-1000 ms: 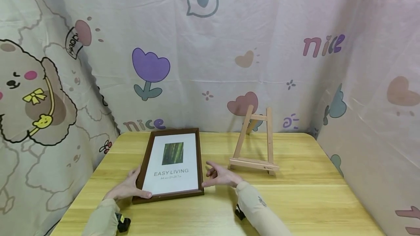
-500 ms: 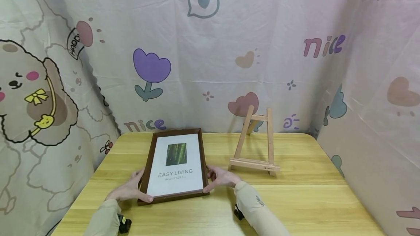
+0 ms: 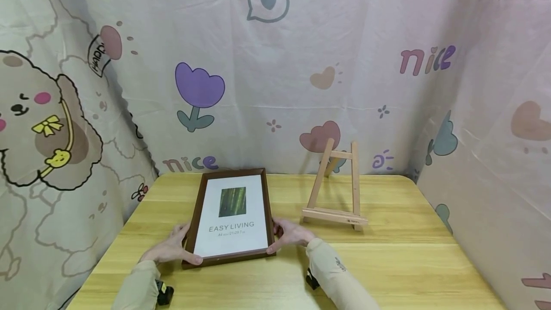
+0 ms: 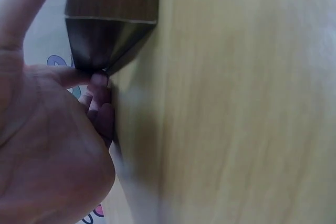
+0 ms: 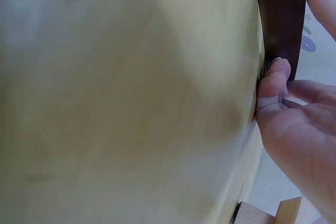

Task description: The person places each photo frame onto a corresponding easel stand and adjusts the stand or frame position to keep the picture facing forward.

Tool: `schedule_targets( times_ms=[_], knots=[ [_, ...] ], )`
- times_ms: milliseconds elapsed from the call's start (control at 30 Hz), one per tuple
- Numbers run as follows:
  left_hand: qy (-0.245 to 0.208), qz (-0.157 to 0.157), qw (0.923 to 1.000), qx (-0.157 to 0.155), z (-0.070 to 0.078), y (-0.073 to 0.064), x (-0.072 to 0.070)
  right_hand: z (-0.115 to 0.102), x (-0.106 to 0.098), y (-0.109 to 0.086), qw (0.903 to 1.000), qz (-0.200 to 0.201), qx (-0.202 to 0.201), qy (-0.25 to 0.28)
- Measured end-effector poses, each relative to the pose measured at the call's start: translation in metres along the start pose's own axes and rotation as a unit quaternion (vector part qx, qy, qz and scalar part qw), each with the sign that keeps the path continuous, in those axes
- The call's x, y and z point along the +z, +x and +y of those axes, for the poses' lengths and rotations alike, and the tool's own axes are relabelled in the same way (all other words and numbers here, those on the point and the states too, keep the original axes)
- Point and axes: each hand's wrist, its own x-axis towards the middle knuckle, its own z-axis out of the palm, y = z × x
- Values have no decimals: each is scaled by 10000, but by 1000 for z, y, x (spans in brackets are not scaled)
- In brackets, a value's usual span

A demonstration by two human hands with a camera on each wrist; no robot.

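Brown wood, a picture frame (image 3: 232, 224), fills the grip: left hand (image 3: 170, 248) and right hand (image 3: 292, 232) each clamp a side by a near corner. With the far end unheld, an uneven lift could twist it loose, I'd guess. It lies on the pale wood-grained bench (image 3: 387, 252), left of middle, reaching toward the far edge; a wooden easel (image 3: 333, 215) stands right of middle. Printed cloth (image 3: 267, 51) hangs behind and at both sides.
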Motion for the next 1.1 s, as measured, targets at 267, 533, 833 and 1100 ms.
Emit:
schedule_targets(
  times_ms=[267,533,833,1100],
  knots=[
    [85,19,10000,-12,0,0,1,3,-1,-2,10000,30,-27,90],
    [162,69,9998,28,0,-2,2,5,-2,-2,9998,53,16,175],
    [17,137,9999,97,-1,-2,5,8,-3,-2,9989,106,-71,455],
    [-271,224,9992,203,0,-4,8,7,-5,-3,9985,278,-91,473]
  ],
)
